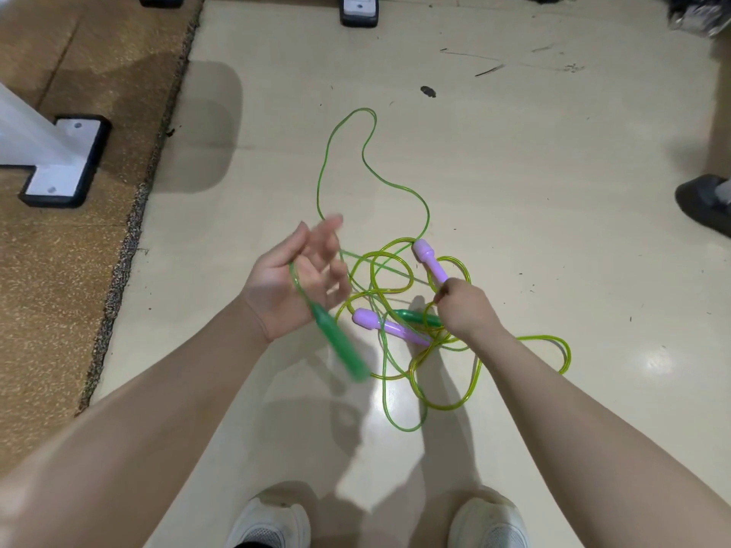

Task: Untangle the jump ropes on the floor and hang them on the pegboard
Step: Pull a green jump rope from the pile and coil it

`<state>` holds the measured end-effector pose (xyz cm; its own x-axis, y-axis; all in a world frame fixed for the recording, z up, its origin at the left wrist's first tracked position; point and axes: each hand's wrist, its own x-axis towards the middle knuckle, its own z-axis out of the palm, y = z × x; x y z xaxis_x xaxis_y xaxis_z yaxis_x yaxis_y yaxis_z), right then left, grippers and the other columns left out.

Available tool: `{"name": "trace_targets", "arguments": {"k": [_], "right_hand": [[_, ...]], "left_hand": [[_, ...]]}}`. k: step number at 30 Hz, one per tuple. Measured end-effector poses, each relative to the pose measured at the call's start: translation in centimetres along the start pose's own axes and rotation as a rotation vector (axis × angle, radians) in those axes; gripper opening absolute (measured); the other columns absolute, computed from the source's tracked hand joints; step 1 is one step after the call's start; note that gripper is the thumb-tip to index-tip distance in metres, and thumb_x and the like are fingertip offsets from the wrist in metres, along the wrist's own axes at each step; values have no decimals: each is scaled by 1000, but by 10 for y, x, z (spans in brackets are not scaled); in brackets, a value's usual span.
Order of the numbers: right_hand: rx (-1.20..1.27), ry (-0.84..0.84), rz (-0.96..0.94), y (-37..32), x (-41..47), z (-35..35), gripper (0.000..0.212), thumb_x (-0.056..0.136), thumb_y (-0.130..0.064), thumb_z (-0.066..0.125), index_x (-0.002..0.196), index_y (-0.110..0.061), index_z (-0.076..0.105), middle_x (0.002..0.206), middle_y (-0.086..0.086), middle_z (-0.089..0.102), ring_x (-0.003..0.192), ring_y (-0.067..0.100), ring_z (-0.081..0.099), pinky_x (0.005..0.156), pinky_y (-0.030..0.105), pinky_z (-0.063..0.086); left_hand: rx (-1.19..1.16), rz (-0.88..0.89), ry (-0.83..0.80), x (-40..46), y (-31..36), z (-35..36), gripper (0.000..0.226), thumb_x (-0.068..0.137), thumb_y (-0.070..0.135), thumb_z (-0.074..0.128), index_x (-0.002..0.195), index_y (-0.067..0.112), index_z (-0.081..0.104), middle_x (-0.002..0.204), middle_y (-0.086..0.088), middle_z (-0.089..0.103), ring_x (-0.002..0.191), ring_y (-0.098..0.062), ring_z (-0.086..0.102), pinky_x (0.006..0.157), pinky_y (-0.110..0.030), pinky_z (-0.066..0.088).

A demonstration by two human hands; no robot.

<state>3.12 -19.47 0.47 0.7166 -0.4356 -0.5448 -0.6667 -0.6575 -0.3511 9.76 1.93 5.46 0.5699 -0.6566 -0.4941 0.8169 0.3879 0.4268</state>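
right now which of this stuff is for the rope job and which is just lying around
For the job: green rope, yellow rope, green handles, purple handles.

Lying about: white stand feet, brown mat, black shoe.

Jump ropes: two, green rope [368, 160] and yellow rope [546, 342]
Green handles: two [340, 350] [419, 316]
Purple handles: two [429, 259] [379, 324]
Hands: two [300, 278] [466, 306]

No legible text, labels, brands or numbers anywhere — not on the rope handles, floor or stand bases.
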Motion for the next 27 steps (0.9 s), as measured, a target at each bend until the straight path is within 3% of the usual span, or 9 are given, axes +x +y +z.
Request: {"name": "trace_targets", "arguments": {"k": [3, 7, 9, 12, 15, 19, 21, 24, 27], "right_hand": [[-90, -228, -98, -3, -10, 13, 28, 88, -5, 42, 104, -4, 65, 103, 11, 63, 97, 29, 58, 77, 31, 44], [-59, -355, -219, -8, -18, 22, 23, 88, -10, 47, 95, -10, 69, 87, 4, 58, 85, 23, 53, 74, 28, 42], [-10, -228, -197, -9, -14, 16, 23, 91, -14, 45, 98, -9, 67, 90, 3, 56, 82, 22, 51, 73, 29, 41], [34, -172, -192, -7, -9, 6, 26, 94, -17, 41, 99, -11, 66, 86, 4, 57, 80, 23, 50, 70, 30, 40], [-158, -371, -373, -12, -16, 3, 26, 90, -14, 46, 96, -22, 70, 71, -8, 50, 80, 19, 49, 67, 27, 40], [-457, -468, -589, -29, -30, 9, 37, 86, -14, 44, 106, -34, 69, 86, -7, 54, 88, 20, 54, 69, 27, 39], [-361, -502, -641, -38, -40, 3, 34, 86, -13, 46, 100, -29, 72, 64, -13, 52, 68, 8, 51, 64, 27, 42], [-121, -559, -643, -50, -49, -14, 24, 84, -11, 51, 86, -17, 74, 43, -10, 49, 54, 7, 48, 57, 27, 34], [78, -549, -655, -54, -47, -24, 21, 78, -15, 52, 71, -19, 72, 60, 11, 59, 72, 27, 58, 63, 34, 37]], "left_hand": [[-114, 214, 141, 13, 3, -7, 31, 94, 15, 42, 115, 26, 62, 95, 4, 73, 66, -8, 66, 65, -20, 55], [88, 182, 256, 13, -2, -33, 46, 95, -6, 35, 126, 23, 51, 105, -2, 71, 69, -9, 68, 79, -20, 55], [183, 128, 252, 9, -3, -38, 48, 92, -9, 36, 126, 22, 52, 104, -1, 67, 54, -5, 59, 57, -12, 50], [303, -40, 192, 7, -1, -36, 36, 90, 28, 45, 125, 29, 55, 76, 5, 65, 31, -2, 29, 35, -14, 19], [414, -132, 139, 10, -5, -26, 41, 92, 47, 36, 127, 34, 54, 69, 2, 67, 30, -4, 25, 36, -16, 18], [243, 0, 175, 19, -14, -16, 33, 99, 23, 37, 129, 34, 47, 99, -7, 72, 56, -10, 62, 50, -15, 49], [186, 65, 220, 23, -12, -25, 51, 99, 4, 35, 138, 36, 34, 108, -12, 69, 70, -18, 70, 58, -17, 55], [337, 64, 262, 21, -11, -38, 80, 90, -16, 33, 144, 42, 20, 138, -17, 49, 100, -29, 67, 87, -26, 52], [523, -11, 320, 17, -16, -46, 87, 86, -19, 40, 144, 44, 20, 151, -9, 31, 118, -26, 56, 94, -35, 49]]}}
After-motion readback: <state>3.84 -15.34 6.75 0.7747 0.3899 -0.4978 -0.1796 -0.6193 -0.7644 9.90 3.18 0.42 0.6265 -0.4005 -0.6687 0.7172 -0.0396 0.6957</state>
